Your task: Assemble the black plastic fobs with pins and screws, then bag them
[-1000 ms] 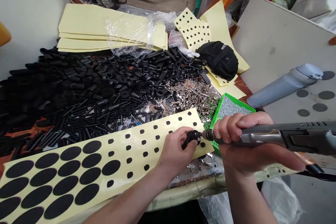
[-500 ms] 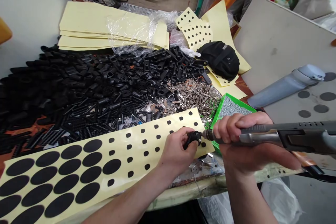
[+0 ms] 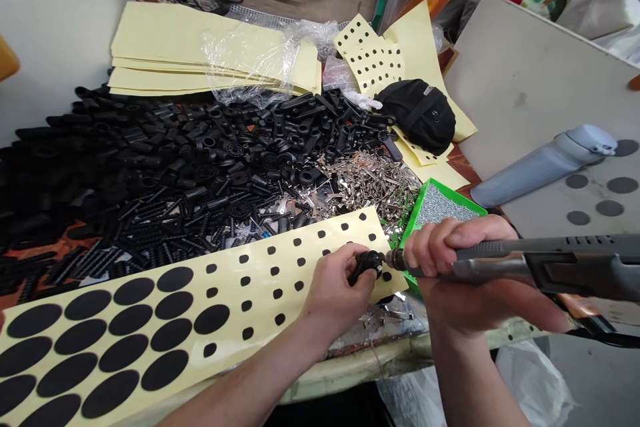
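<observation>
My left hand (image 3: 336, 287) is closed round a small black plastic part (image 3: 369, 263), held just above the near end of a yellow backing sheet (image 3: 165, 307) that carries black oval and round stickers. My right hand (image 3: 463, 273) grips a grey electric screwdriver (image 3: 550, 259) that lies level, its handle running off to the right. The screwdriver's bit touches the right side of the black part. Both hands hover over the table's front edge.
A large heap of black plastic parts (image 3: 165, 173) covers the table's left and middle. Shiny metal clips (image 3: 373, 181) lie beside a green tray of small screws (image 3: 440, 203). Behind are stacked yellow sheets (image 3: 200, 53), a black pouch (image 3: 419, 113) and a grey bottle (image 3: 543, 161) on a white board.
</observation>
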Action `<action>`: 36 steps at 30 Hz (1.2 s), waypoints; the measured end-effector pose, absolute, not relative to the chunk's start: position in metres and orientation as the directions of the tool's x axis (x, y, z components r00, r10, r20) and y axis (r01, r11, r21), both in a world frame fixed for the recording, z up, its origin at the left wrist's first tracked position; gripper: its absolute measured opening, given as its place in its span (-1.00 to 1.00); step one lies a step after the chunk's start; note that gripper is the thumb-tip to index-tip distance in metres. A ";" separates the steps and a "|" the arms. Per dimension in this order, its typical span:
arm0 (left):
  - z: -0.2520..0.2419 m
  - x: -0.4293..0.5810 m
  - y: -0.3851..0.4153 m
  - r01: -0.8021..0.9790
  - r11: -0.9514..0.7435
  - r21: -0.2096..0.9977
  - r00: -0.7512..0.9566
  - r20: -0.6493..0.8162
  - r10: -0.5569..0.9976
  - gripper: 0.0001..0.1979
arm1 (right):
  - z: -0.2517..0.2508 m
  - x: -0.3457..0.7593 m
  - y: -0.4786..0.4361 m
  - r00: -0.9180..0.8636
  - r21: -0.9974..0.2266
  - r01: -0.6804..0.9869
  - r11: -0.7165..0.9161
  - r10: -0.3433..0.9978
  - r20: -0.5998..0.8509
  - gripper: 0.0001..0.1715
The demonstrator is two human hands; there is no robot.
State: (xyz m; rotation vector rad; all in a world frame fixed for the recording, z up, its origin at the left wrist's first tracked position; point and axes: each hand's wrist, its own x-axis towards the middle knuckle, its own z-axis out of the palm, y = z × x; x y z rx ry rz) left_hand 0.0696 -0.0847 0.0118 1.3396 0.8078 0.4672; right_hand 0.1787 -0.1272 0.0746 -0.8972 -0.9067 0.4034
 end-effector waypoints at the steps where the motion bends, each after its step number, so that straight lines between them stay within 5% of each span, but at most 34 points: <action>1: 0.011 0.070 -0.085 0.149 0.208 0.967 0.651 -0.254 0.716 -0.83 | 0.076 0.178 -0.127 0.581 -0.810 0.059 0.584 0.639 0.504 -0.40; 16: 0.021 0.067 -0.083 0.118 0.435 0.893 0.717 -0.380 0.584 -0.81 | 0.076 0.185 -0.123 0.644 -0.800 0.039 0.599 0.598 0.478 -0.35; 22: 0.013 0.069 -0.083 0.080 0.361 0.929 0.669 -0.318 0.672 -0.44 | 0.080 0.180 -0.122 0.652 -0.797 0.066 0.601 0.579 0.490 -0.37; 26: 0.013 0.067 -0.081 -0.001 0.495 0.869 0.698 -0.354 0.622 -0.34 | 0.081 0.178 -0.123 0.679 -0.785 0.058 0.617 0.552 0.484 -0.38; 36: 0.013 0.066 -0.071 -0.264 0.620 0.739 0.663 -0.328 0.673 -0.45 | 0.086 0.184 -0.119 0.688 -0.758 -0.023 0.651 0.561 0.461 -0.35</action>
